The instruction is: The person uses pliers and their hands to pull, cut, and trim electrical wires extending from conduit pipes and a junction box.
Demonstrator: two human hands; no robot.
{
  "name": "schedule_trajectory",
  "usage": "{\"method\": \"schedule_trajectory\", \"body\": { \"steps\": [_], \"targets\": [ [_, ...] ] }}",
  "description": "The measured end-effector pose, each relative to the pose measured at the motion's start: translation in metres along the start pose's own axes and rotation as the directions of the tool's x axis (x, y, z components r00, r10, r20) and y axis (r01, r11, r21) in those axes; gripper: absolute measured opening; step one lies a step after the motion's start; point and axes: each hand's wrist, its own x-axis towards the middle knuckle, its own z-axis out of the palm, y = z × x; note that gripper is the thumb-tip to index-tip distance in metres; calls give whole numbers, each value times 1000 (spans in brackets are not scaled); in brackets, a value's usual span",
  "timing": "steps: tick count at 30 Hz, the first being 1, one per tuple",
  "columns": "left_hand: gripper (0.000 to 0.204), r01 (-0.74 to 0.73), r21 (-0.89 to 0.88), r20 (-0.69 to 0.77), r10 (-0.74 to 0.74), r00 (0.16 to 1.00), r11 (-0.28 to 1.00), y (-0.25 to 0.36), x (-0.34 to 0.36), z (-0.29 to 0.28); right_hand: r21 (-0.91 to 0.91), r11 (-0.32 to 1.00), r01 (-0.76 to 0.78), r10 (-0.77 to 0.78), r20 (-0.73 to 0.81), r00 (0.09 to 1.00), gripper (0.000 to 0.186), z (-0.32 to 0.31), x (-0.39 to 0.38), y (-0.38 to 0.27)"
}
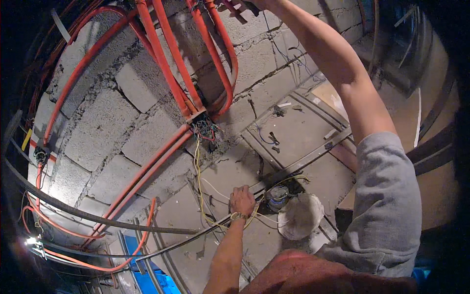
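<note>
My left hand (pixel 242 200), with a band at its wrist, is curled closed over a long metal rail (pixel 280 175). Yellow and white wires (pixel 198 169) run down beside it and pass around the wrist. My right arm stretches up to the top edge. There my right hand (pixel 262 3) is mostly cut off, its fingers closed around something dark by a reddish piece (pixel 236 12). Below and left of that hand, thick orange conduits (pixel 171 59) come down the block wall into a box stuffed with wire ends (pixel 206 130).
Right of my left hand stand a roll of wire (pixel 278 195) and a pale round bucket (pixel 300 215). Grey boards (pixel 293 122) carry wire scraps. A dark curved bar (pixel 98 218) crosses at lower left, near a bright lamp (pixel 32 241) and blue material (pixel 147 274).
</note>
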Motion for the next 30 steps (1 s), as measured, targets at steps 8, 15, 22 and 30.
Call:
{"method": "schedule_trajectory", "body": {
  "steps": [8, 15, 22, 30],
  "targets": [
    [28, -7, 4, -92, 7, 996, 1000, -8, -4, 16, -339, 938, -77, 42, -108, 993, 63, 10, -31, -34],
    [29, -1, 55, -22, 2, 1000, 998, -5, 4, 15, -411, 862, 296, -401, -195, 895, 50, -5, 9, -10],
    [32, -5, 50, -31, 7, 999, 999, -7, -1, 17, -65, 998, -21, 14, -100, 995, 48, -3, 3, -18],
    [36, 10, 56, 24, -11, 1000, 998, -3, -1, 11, -99, 995, -32, 18, -140, 990, 46, -3, 19, 3]
  ]
}}
